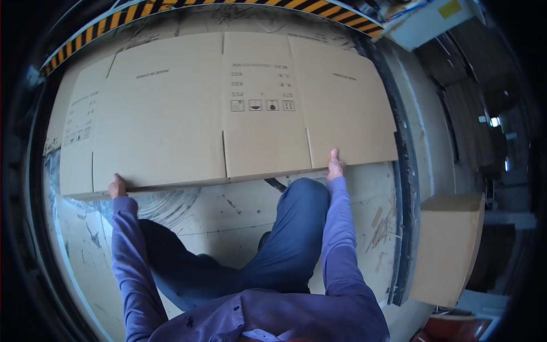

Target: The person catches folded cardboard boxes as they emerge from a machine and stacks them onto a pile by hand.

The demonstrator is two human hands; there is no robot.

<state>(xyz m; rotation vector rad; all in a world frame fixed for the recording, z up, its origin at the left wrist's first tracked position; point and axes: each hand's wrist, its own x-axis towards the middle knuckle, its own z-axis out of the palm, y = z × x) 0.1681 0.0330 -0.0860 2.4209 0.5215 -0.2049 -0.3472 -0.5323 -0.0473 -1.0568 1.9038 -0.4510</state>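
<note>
A wide stack of flattened cardboard boxes (165,114) spans the view in front of me, its printed side up with box symbols and lettering upside down to me. My left hand (117,187) grips the near edge toward the left end, thumb on top and fingers hidden underneath. Farther right, my right hand (335,165) holds the same edge near a slot, its thumb also laid on the top sheet. Both forearms reach forward past my bent knees.
Beyond the cardboard runs a black-and-yellow striped bar (319,8). A dark rail (403,228) borders the scuffed floor (228,214) on the right. Past it stand a closed brown carton (447,251) and, higher up, a pale machine part (424,25).
</note>
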